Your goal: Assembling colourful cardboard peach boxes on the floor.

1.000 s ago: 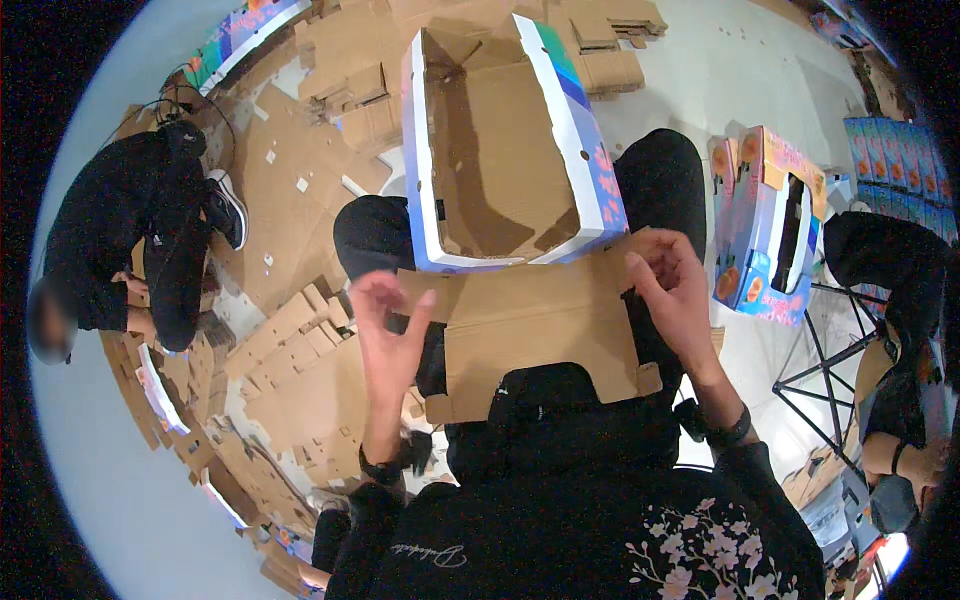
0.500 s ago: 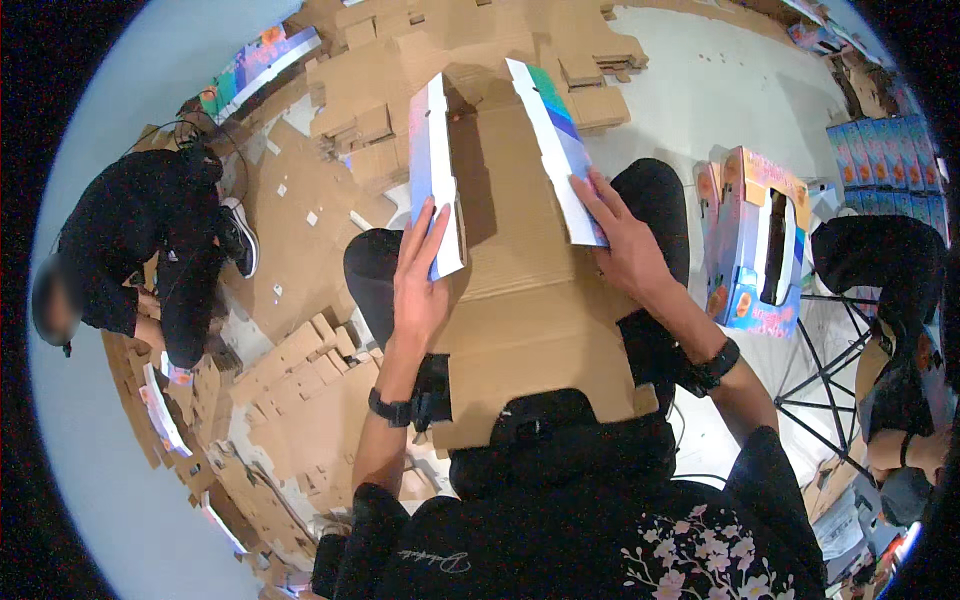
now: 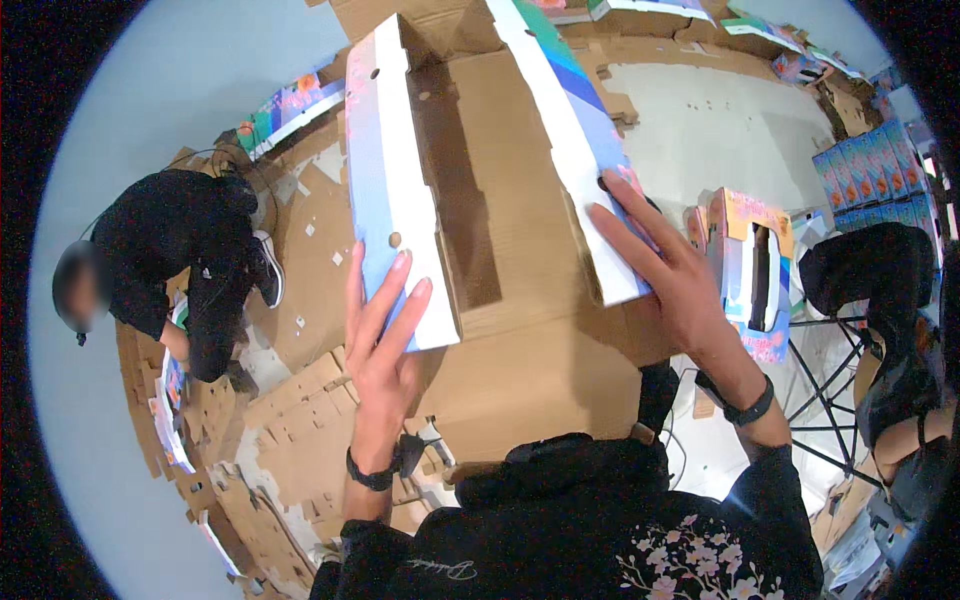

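In front of me is a cardboard carton [image 3: 530, 270], brown on the inside, with two long side walls standing up. Its left wall [image 3: 398, 180] shows a pale blue and pink print and a white folded strip with round holes. The right wall [image 3: 570, 140] has green, blue and lilac print beside its white strip. My left hand [image 3: 385, 345] holds the near end of the left wall, fingers stretched along it, thumb mostly hidden. At the near end of the right wall, my right hand [image 3: 680, 285] grips with its fingers over the top; its thumb is hidden.
A printed box with a handle opening [image 3: 755, 270] stands to my right, near a black-legged stand [image 3: 825, 390]. Blue printed boxes [image 3: 870, 165] are stacked at the far right. At left a person in black [image 3: 180, 260] bends down. Flattened cardboard [image 3: 300, 400] covers the floor.
The carton has come up closer to me and looks larger, with both hands moving along with it. My left fingers have spread further apart on the wall. My view has shifted slightly.
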Demonstrator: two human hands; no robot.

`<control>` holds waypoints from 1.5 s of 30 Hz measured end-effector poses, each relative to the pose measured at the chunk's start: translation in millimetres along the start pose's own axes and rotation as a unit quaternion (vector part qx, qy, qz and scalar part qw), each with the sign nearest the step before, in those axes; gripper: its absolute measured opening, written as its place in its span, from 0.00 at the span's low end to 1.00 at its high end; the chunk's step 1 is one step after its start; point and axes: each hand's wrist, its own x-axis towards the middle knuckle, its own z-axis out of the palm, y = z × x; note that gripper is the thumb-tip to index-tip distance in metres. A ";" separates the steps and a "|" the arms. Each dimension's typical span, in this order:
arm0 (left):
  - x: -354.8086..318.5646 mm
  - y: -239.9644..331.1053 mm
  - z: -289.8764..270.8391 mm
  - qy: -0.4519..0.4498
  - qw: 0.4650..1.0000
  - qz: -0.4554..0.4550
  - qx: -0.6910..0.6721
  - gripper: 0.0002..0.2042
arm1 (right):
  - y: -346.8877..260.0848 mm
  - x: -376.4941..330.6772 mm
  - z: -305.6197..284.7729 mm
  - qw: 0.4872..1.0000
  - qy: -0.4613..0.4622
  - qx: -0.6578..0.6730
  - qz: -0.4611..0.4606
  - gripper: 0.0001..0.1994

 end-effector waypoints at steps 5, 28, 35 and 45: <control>8.3 30.3 -35.5 0.002 1.000 0.020 0.008 0.17 | -18.4 -10.9 -36.7 0.997 0.042 -0.044 -0.042 0.31; -21.4 63.3 -54.7 0.007 0.998 -0.028 -0.048 0.18 | -24.9 -40.3 -40.9 0.998 0.026 0.054 -0.023 0.34; -36.4 53.9 -45.7 -0.071 0.995 -0.064 -0.005 0.22 | -23.2 -47.2 10.2 0.995 0.043 0.092 -0.022 0.39; -43.0 70.4 -50.3 -0.097 0.992 -0.070 0.041 0.17 | 7.9 -60.4 34.9 0.969 0.062 0.238 -0.037 0.28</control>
